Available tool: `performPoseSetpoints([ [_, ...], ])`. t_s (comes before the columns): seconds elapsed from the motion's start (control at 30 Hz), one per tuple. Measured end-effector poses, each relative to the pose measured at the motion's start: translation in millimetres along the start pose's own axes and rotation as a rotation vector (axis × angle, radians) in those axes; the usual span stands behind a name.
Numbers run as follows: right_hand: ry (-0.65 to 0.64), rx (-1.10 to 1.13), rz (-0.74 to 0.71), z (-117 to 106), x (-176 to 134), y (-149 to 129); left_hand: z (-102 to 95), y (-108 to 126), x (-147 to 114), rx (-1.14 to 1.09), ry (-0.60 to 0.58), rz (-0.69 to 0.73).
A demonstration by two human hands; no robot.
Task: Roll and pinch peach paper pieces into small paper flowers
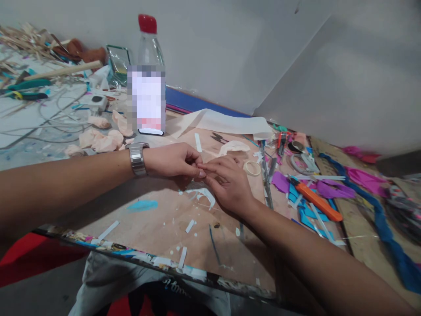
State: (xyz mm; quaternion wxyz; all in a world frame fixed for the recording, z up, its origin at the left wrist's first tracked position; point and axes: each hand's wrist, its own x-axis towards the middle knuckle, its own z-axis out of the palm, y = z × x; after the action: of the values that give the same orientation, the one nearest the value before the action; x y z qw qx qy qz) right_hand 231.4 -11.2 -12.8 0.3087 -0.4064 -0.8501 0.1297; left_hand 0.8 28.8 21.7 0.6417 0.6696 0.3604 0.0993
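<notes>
Over the middle of a wooden board [158, 224], my left hand [176, 161] and my right hand [226, 182] meet at the fingertips. Both pinch at the same spot; whatever is between the fingers is too small to make out. A metal watch [137, 159] circles my left wrist. Just right of my right hand lies a cream ring of tape [252, 168]. Behind the hands are a pair of scissors [219, 138] and a curved white scrap [234, 148]. Small white strips [190, 226] are scattered on the board, near a blue paint smear [142, 205].
A lit phone [148, 101] leans against a red-capped bottle [151, 48]. Green-handled pliers [29, 84], thin wires and wooden sticks [26, 41] crowd the left. An orange cutter knife [317, 201] and coloured scraps lie right, beside a blue cloth strip [381, 224]. A wall rises behind.
</notes>
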Motion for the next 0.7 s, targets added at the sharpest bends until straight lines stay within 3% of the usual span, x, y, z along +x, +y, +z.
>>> performPoseSetpoints([
  [0.27, 0.149, -0.060, 0.017, -4, 2, -4, 2.2, 8, 0, -0.062, 0.085, 0.087],
  [0.4, 0.151, -0.098, -0.034, -4, 1, -5, 3.8, 10, 0, -0.092, 0.125, 0.079],
  [0.57, 0.180, -0.111, -0.057, -3, 1, -5, 5.0, 4, 4, -0.155, 0.123, 0.099],
  [0.7, 0.127, -0.103, -0.057, -3, 0, -8, 3.9, 3, 2, -0.152, 0.058, 0.045],
])
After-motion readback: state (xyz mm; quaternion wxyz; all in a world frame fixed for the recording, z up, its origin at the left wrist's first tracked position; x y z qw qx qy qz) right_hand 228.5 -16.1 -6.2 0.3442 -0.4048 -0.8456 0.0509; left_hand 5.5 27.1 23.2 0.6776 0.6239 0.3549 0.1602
